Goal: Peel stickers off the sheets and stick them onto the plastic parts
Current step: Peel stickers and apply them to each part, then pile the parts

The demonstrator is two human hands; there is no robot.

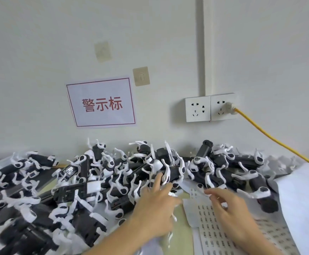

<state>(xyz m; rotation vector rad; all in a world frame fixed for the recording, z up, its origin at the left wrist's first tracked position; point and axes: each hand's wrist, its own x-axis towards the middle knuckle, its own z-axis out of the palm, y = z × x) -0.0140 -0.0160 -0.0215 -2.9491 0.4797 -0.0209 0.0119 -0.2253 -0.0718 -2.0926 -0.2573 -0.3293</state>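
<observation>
A pale tabletop (182,236) against a white wall carries a large heap of black and white plastic parts (87,183) across its left and back. At the right lie sticker sheets (214,234) printed with rows of small labels, partly overlapped by a plain white paper sheet (304,205) at the edge.

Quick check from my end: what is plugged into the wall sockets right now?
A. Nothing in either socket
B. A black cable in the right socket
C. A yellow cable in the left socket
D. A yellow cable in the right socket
D: the yellow cable runs from a plug in the right socket, while the left socket has nothing plugged in.
</observation>
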